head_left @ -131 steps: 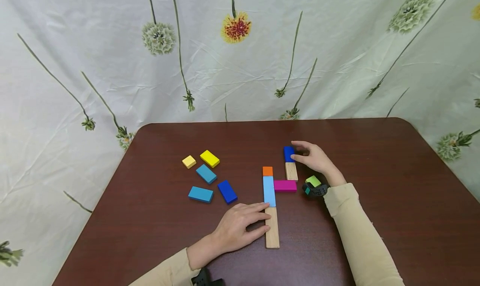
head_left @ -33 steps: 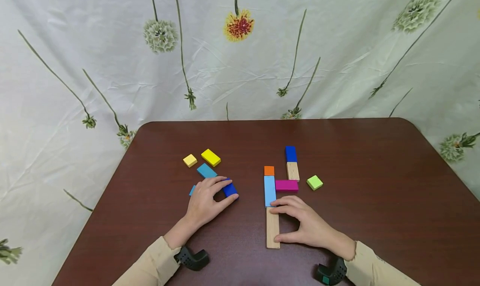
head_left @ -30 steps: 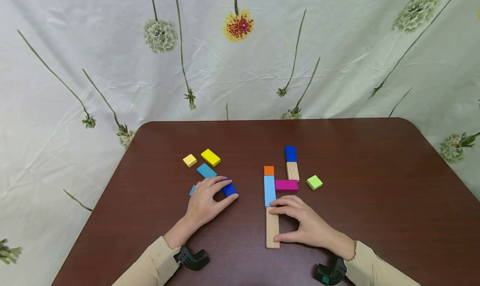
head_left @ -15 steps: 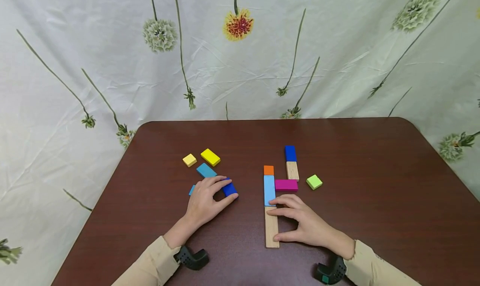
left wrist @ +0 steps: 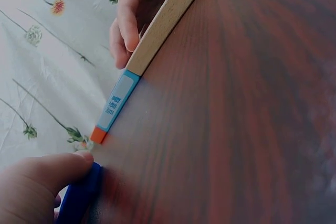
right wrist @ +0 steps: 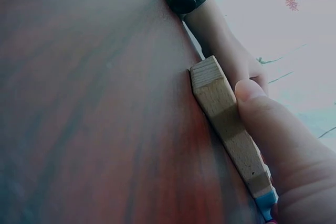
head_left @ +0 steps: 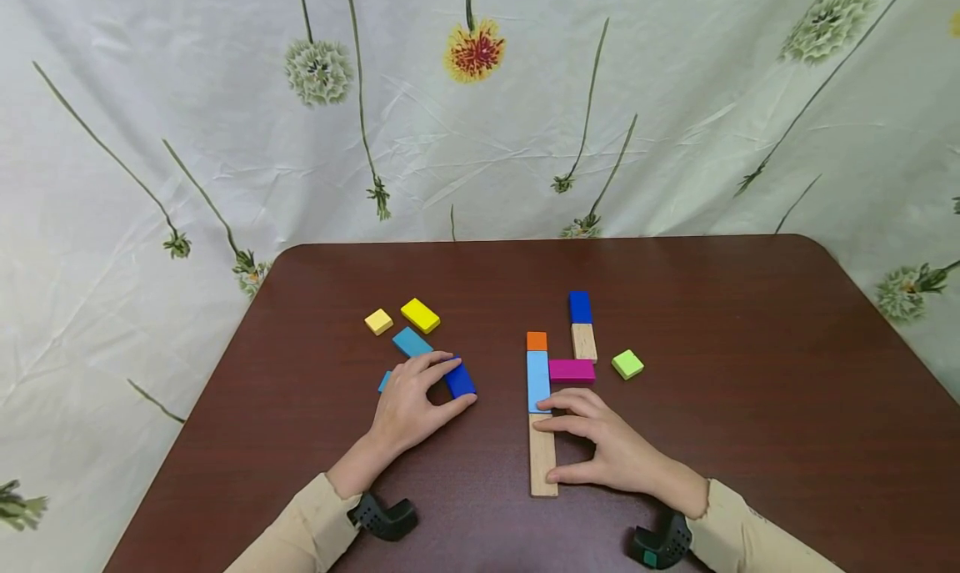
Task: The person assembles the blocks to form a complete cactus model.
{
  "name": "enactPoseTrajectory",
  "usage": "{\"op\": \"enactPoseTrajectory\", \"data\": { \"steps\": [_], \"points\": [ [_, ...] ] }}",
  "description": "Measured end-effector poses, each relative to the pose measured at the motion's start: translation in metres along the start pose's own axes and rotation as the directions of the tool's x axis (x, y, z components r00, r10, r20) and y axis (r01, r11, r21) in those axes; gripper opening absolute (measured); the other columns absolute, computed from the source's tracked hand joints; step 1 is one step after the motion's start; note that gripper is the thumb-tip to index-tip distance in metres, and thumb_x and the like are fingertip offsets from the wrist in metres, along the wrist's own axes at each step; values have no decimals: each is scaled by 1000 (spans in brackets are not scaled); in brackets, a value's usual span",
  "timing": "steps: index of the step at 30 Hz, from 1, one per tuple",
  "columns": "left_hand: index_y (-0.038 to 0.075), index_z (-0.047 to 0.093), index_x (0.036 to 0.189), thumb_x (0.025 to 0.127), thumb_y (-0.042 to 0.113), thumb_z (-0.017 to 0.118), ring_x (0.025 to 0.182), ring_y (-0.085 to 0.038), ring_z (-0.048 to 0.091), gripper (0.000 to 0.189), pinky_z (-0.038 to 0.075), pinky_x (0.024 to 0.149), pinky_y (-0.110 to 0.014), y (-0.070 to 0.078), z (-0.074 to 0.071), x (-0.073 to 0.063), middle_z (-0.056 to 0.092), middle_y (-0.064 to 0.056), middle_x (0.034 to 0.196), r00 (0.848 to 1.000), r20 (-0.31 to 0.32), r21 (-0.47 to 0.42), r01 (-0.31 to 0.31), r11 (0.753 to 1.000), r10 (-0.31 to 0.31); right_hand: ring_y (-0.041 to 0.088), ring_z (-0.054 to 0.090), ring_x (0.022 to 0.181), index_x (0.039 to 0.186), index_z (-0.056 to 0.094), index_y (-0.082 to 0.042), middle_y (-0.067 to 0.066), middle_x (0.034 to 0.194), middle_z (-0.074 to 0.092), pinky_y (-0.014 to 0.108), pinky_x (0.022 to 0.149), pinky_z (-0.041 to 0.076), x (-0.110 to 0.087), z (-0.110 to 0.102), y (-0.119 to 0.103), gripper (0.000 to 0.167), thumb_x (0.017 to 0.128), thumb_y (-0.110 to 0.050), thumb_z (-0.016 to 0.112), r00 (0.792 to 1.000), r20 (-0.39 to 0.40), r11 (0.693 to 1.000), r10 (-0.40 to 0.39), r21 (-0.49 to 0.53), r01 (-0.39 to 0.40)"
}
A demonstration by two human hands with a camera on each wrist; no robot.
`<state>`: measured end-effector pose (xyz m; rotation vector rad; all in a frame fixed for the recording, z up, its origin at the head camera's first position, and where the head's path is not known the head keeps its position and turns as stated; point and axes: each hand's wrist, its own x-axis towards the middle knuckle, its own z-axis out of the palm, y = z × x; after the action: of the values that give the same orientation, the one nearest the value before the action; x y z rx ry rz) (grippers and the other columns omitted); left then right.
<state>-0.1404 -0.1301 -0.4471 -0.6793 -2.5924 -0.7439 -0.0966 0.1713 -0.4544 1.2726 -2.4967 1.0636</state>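
Note:
In the head view my left hand holds a dark blue block between thumb and fingers. The left wrist view shows the thumb against that blue block. My right hand touches a long plain wooden block, fingers spread over its far part and thumb at its near right side. The right wrist view shows that thumb on the wooden block's side. Beyond it, end to end, lie a light blue block and an orange block; a magenta block branches right.
A short wooden block and another dark blue block extend from the magenta one. A green block lies apart at right. Left are pale yellow, yellow and blue blocks, plus another blue one mostly hidden.
My left hand has gone from the block row to the loose dark blue block. My right hand has come from the far blue block to the long wooden block, which shifted slightly left.

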Motion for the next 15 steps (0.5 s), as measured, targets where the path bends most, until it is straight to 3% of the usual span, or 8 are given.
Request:
{"op": "enactPoseTrajectory", "data": {
  "steps": [8, 15],
  "points": [
    [9, 67, 118, 74, 43, 77, 106, -22, 57, 56, 51, 80, -38, 7, 3, 11, 60, -5, 120, 998, -60, -56, -32, 998, 28, 22, 38, 124, 121, 63, -19, 1, 133, 50, 43, 96, 38, 0, -1, -1, 53, 76, -44, 76, 1000, 13, 1000, 12, 7, -12],
    [6, 63, 121, 76, 41, 76, 109, -24, 54, 59, 48, 86, -42, 14, 10, 28, 59, -8, 122, 999, -51, -123, -8, 992, 2, 22, 38, 124, 121, 63, -19, 1, 133, 50, 43, 96, 39, 0, -1, -2, 53, 76, -44, 76, 1000, 15, 1000, 17, 8, -17]
  ]
}}
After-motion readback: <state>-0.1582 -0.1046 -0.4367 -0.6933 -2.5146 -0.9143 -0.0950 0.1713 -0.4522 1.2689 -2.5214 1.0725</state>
